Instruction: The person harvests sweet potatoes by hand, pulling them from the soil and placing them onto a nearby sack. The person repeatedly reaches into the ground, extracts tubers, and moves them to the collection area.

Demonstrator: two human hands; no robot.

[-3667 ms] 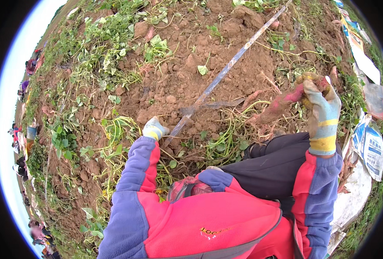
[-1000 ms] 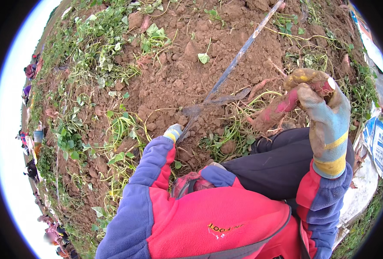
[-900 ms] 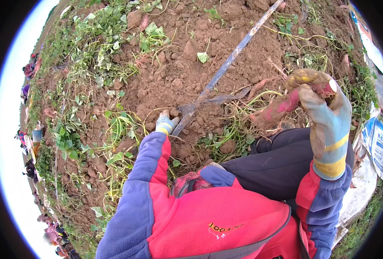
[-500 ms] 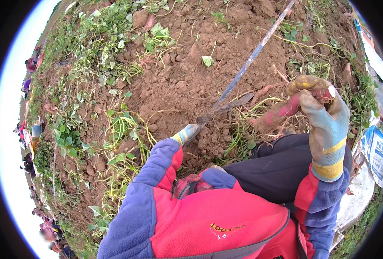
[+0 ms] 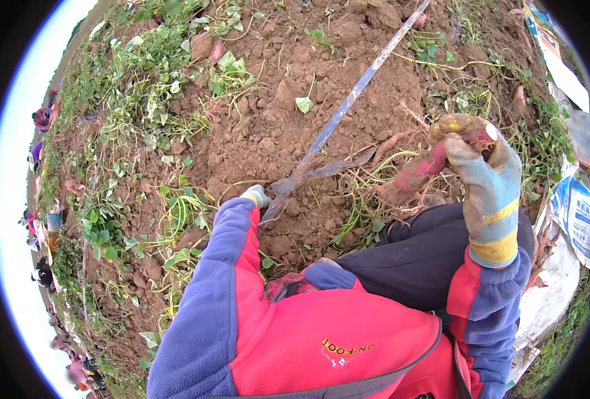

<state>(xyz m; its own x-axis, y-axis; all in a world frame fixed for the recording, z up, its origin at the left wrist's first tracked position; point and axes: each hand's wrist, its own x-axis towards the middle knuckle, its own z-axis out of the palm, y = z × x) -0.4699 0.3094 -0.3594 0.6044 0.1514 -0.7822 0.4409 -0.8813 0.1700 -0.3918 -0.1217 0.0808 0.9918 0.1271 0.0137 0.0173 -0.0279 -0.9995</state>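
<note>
My right hand (image 5: 484,179), in a soiled blue-and-yellow knitted glove, is closed round a reddish sweet potato (image 5: 431,163) with roots hanging off its lower end. A pale broken end shows by the fingers. My left hand (image 5: 258,195), gloved alike, is closed at the near end of a long, dirty strip of plastic film (image 5: 348,106). Its fingers are partly hidden by the sleeve. The strip runs taut from there over the soil to the far right, and a torn flap lies off to its side.
Brown clods of soil (image 5: 268,146) lie ahead, with cut green vines (image 5: 142,100) to the left. Another reddish root (image 5: 388,147) lies beyond my bent knee (image 5: 415,246). White sacks (image 5: 554,286) are at the right. Other people (image 5: 42,120) are far off at the left edge.
My left hand has moved left, drawing the near end of the plastic strip along with it. My right hand keeps its hold on the sweet potato; the view has shifted slightly.
</note>
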